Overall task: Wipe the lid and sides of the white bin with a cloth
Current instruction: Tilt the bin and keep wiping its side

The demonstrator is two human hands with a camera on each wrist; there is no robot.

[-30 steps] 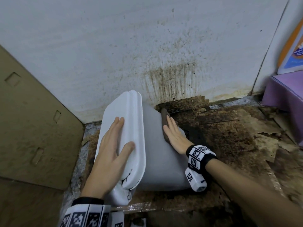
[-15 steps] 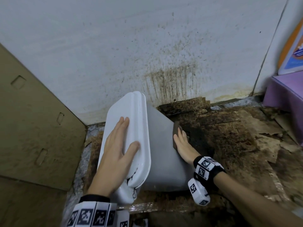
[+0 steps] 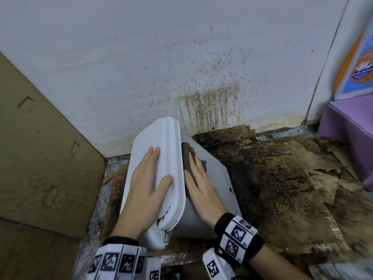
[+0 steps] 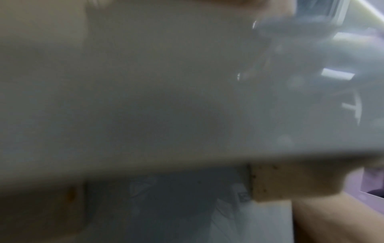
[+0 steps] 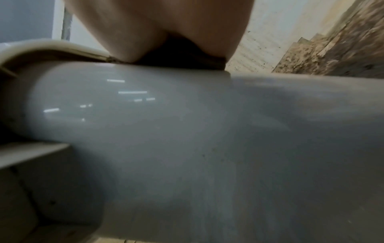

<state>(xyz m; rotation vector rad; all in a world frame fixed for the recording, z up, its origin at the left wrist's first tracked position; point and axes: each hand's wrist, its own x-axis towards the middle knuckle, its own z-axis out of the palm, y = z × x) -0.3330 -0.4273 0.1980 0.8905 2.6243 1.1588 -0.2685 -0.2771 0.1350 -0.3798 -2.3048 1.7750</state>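
Observation:
The white bin [image 3: 220, 190] lies tipped to the left on the floor, its white lid [image 3: 159, 142] facing left and up. My left hand [image 3: 149, 178] rests flat on the lid with straight fingers and the thumb near the lid's right rim. My right hand [image 3: 198, 178] presses a dark brown cloth [image 3: 186, 156] flat against the bin's upper side, just beside the lid rim. In the right wrist view the palm [image 5: 166, 29] sits on the cloth [image 5: 182, 59] over the glossy bin wall [image 5: 187, 131]. The left wrist view is filled by the blurred lid [image 4: 166, 90].
A stained white wall [image 3: 201, 67] stands right behind the bin. A brown cardboard panel [image 3: 40, 158] leans at the left. Dirty, torn cardboard [image 3: 282, 178] covers the floor to the right. A purple box [image 3: 351, 134] stands at the far right.
My right hand with the cloth has slid from the bin's far right side up and left to the lid rim. The left hand has stayed on the lid.

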